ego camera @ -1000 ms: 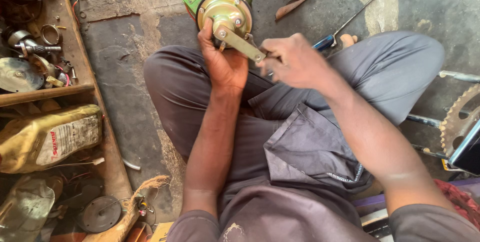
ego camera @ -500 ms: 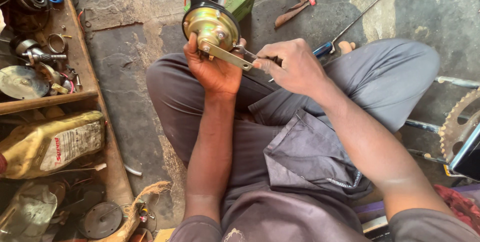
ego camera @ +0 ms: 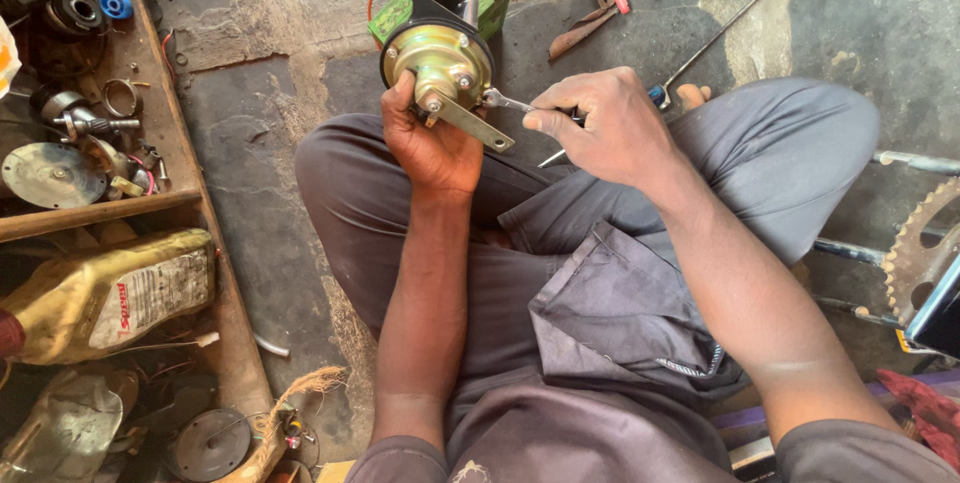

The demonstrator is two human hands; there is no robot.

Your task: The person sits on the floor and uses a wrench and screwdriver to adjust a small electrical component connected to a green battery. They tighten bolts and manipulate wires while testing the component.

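The left hand (ego camera: 432, 148) has its grip closed around a round brass-coloured horn unit (ego camera: 440, 63) held above the knees, while the right hand (ego camera: 605, 123) pinches a small spanner (ego camera: 505, 100) set on its side nut, bracket still attached, fasteners apparently still in place.

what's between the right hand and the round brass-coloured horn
In the head view, a small metal spanner bridges the gap: the right hand grips one end, the other sits on the horn, which the left hand holds.
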